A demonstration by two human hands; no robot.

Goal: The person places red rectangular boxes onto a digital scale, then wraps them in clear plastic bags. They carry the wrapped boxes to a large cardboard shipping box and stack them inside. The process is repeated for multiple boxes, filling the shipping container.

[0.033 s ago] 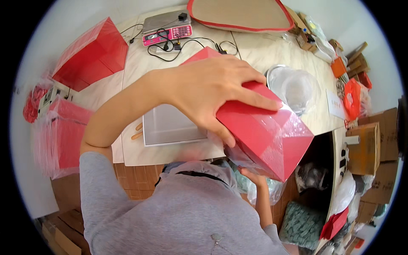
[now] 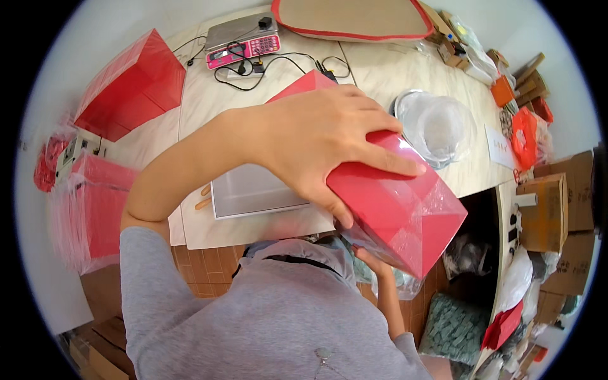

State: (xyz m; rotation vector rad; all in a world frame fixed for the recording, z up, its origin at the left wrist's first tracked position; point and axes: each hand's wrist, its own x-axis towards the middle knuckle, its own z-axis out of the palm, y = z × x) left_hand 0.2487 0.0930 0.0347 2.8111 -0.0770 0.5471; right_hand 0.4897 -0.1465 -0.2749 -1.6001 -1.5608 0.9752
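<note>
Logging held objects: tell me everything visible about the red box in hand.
The red box is angular, flat-faced, and looks like card. Clear, glossy, wrinkled film shows over its right end. It is tilted, jutting past the table's edge. The left hand spreads across its top; the right hand is at its lower side, contact partly hidden.

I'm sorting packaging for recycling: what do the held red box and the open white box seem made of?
Red box: probably smooth cardboard, given its crisp edges, under clear film, likely glossy plastic: it creases and glints.
White box: coated cardboard or plastic; its smooth, faintly shiny interior fits both.
</note>
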